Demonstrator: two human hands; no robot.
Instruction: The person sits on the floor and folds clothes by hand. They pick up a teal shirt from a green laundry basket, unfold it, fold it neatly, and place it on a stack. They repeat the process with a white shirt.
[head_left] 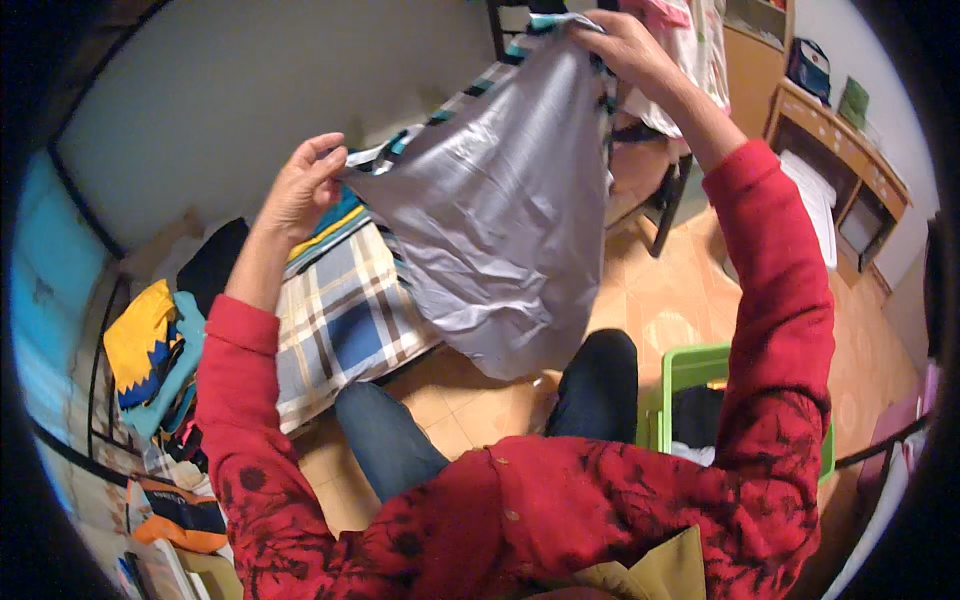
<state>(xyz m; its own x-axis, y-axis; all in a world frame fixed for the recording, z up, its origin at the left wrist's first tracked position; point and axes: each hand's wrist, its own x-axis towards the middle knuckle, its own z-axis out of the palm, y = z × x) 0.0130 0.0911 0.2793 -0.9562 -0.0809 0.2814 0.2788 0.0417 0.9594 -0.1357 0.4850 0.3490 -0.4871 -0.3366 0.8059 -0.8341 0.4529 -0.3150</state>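
Observation:
A silvery grey cloth [490, 220], striped in teal, black and white along its upper edge, hangs stretched between my raised hands. My left hand [308, 190] pinches its left corner, above the bed. Higher and farther away, my right hand [622, 48] grips the top right corner. The cloth's wrinkled lower part drops in front of my knees. Behind its left side lie a plaid sheet [340, 320] and some folded teal and yellow fabric [335, 235], partly hidden by the cloth.
Yellow and teal clothes [145, 335] are piled at the left on the bed. A green basket [668, 400] holding dark items stands right of my knees on the tiled floor [680, 290]. A wooden desk [840, 150] stands at the far right, with a dark bag [809, 70] on top.

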